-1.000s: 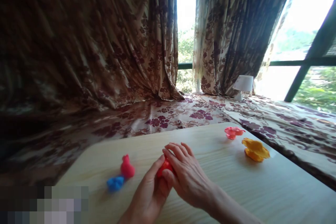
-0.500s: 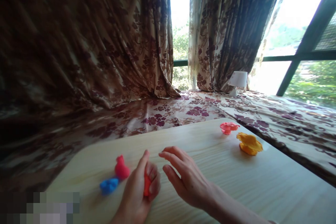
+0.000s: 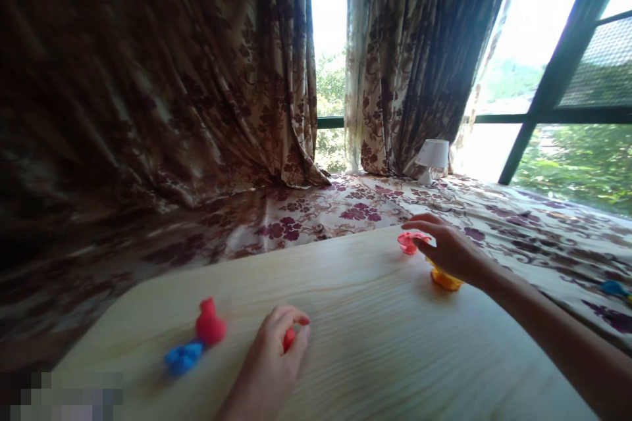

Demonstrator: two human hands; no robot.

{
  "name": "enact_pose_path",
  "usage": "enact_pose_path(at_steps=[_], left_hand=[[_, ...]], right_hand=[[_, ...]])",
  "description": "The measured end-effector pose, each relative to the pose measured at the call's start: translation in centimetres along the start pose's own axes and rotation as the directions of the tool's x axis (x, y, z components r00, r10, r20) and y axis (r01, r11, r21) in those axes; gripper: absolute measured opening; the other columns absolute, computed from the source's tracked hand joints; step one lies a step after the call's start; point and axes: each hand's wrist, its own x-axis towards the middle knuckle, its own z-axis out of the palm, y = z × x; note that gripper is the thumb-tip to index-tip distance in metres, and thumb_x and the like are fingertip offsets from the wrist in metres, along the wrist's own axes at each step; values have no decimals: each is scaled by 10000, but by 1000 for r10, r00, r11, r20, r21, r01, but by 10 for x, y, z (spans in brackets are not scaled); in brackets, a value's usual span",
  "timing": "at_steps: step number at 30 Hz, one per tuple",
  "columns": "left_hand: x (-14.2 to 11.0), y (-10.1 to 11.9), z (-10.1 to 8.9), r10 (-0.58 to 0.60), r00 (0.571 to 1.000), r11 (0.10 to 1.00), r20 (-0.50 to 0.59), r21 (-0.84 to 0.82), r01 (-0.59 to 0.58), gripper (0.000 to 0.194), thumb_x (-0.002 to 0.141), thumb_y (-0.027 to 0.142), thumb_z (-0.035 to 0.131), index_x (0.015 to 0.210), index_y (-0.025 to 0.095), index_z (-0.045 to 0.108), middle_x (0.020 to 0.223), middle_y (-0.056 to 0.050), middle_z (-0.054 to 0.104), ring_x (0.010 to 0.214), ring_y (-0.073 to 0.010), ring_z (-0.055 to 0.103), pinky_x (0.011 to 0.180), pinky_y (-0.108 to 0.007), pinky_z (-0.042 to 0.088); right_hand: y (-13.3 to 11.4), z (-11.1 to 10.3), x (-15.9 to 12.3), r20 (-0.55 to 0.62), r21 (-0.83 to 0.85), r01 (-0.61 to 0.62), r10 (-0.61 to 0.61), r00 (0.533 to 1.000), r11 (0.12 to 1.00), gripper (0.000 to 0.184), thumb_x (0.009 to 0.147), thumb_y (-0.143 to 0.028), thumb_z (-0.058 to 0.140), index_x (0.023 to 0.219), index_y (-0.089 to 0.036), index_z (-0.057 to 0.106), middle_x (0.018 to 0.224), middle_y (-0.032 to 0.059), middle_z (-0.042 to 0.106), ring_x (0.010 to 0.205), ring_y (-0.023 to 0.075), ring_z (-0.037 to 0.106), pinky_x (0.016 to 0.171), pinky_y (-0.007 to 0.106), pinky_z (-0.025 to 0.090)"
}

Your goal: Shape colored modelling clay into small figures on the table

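Observation:
My left hand (image 3: 274,355) is low over the table, its fingers curled round a small orange-red lump of modelling clay (image 3: 289,340), mostly hidden by the fingers. Far to the right, my right hand (image 3: 451,248) is stretched out with thumb and fingers apart. Its fingertips reach around a coral-pink, petal-like clay piece (image 3: 407,244); whether they touch it I cannot tell. Partly covered beneath that hand sits a ruffled yellow clay piece (image 3: 447,280). Left of my left hand, a pinkish-red clay lump with a narrow top (image 3: 210,323) stands beside a knobbly blue clay piece (image 3: 184,358).
The pale wood-grain table (image 3: 355,316) has a rounded far corner. Floral fabric (image 3: 360,212) spreads beyond it, with a small white lamp (image 3: 434,154) by the curtains (image 3: 395,66). A blue item (image 3: 613,287) lies on the fabric at the far right.
Both hands were together around the orange-red clay, then came apart with the clay staying in my left hand. My right hand moved away and right, over to the pink and yellow pieces.

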Motion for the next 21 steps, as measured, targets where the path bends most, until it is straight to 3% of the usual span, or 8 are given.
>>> enact_pose_path(at_steps=[3, 6, 10, 14, 17, 21], left_hand=[[12, 13, 7, 18, 1000, 997, -20, 80, -16, 348, 581, 341, 771, 909, 238, 714, 1073, -99, 634, 1062, -326, 514, 994, -412, 311], [43, 33, 38, 145, 989, 989, 40, -39, -143, 287, 582, 299, 766, 860, 242, 721, 1042, -98, 633, 1108, -331, 468, 1062, -413, 216], [99, 45, 115, 189, 967, 980, 171, -98, -174, 168, 559, 250, 767, 712, 225, 704, 883, -104, 665, 1049, -336, 520, 1036, -412, 266], [142, 45, 183, 165, 964, 976, 210, -176, -129, 534, 513, 220, 792, 1026, 218, 645, 1069, -113, 646, 1151, -341, 478, 1046, -421, 238], [158, 47, 212, 145, 958, 961, 246, -266, -77, 643, 509, 210, 801, 1116, 231, 590, 1155, -107, 615, 1203, -330, 439, 1063, -413, 202], [167, 50, 233, 74, 942, 896, 328, -437, 81, 548, 532, 165, 787, 1046, 255, 616, 1167, -76, 606, 1288, -289, 347, 1085, -368, 178]], right_hand=[[59, -10, -6, 53, -41, -53, 55, 997, 998, 289, 736, -181, 566, 995, -192, 693, 1097, 132, 645, 975, 296, 619, 879, 476, 472], [83, -4, -11, 101, -42, -52, 56, 993, 998, 343, 718, -180, 597, 1051, -192, 679, 1162, 114, 637, 1033, 289, 611, 910, 441, 469], [87, 7, -5, 116, -20, -28, 30, 993, 999, 320, 785, -223, 577, 1090, -186, 664, 1195, 122, 622, 1033, 278, 615, 904, 431, 469], [86, 5, 8, 156, 32, 23, -27, 987, 999, 252, 849, -275, 537, 1041, -213, 688, 1139, 91, 654, 1004, 242, 626, 879, 366, 476], [86, -1, 18, 218, 68, 40, -54, 975, 997, 212, 849, -254, 535, 967, -219, 708, 979, 60, 708, 879, 209, 654, 788, 309, 491], [92, -5, 31, 295, 102, 17, -47, 954, 995, 199, 834, -213, 528, 861, -194, 725, 807, 31, 723, 713, 166, 645, 674, 260, 477]])
